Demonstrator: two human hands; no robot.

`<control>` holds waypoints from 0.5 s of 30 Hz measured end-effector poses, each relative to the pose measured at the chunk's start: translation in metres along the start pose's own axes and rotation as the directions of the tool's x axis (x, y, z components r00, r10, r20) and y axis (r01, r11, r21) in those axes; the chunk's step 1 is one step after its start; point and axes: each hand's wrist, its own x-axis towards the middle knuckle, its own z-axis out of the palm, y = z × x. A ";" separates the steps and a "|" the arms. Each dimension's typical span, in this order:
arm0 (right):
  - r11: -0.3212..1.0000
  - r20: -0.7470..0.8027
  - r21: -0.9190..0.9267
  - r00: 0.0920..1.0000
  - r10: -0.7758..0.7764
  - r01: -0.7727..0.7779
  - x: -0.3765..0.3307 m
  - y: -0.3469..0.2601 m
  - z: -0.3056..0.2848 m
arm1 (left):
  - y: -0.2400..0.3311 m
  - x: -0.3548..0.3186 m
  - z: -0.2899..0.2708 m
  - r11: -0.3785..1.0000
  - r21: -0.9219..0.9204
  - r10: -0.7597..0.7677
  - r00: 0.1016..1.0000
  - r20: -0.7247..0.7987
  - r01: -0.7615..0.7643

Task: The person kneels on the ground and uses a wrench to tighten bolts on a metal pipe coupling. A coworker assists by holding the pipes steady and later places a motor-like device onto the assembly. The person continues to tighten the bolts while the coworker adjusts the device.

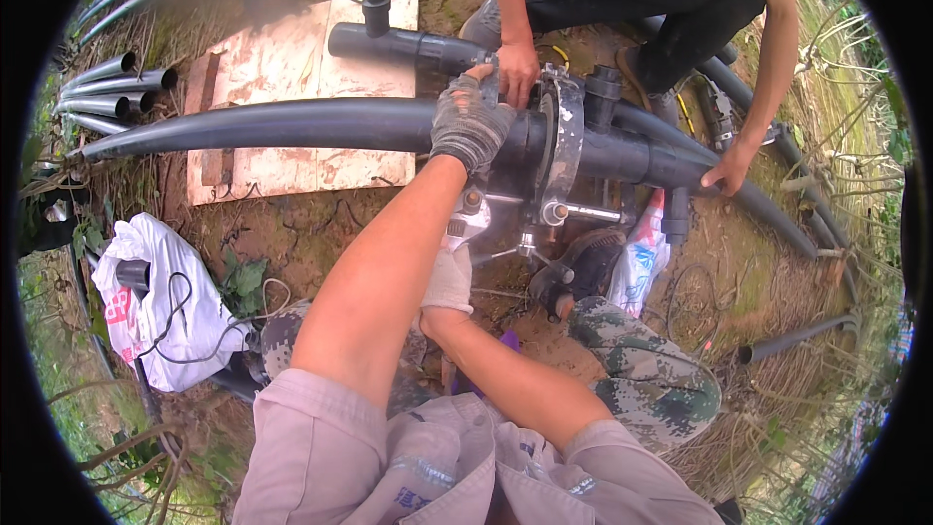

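Observation:
My left hand (pixel 470 124), in a grey work glove with bare fingertips, lies over a thick black plastic pipe (pixel 330 124). Its fingers curl at a metal pipe clamp, mostly hidden under the hand. Below it, my right hand (pixel 449 277) shows only as a cream glove near the clamp frame's metal fittings; my left forearm hides part of it and its fingers cannot be made out. A ring-shaped clamp (pixel 562 141) encircles the pipework to the right. Beside my left hand, a co-worker's hand (pixel 518 72) reaches down to the clamp; their other hand (pixel 734 167) rests on a black fitting (pixel 632 156).
A co-worker crouches across the pipe. Beneath the pipe lies a pale wooden board (pixel 301 63). A black pipe with an upright branch (pixel 377 15) lies on it. Several pipes (pixel 117 87) are stacked far left. A white sack (pixel 160 301) and cables lie at left; brush borders the dirt.

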 end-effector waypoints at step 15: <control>0.692 0.157 -0.675 0.867 0.473 -0.256 0.007 -0.137 -0.091 | -0.003 -0.002 0.000 0.999 0.008 0.045 0.999 -0.029 -0.045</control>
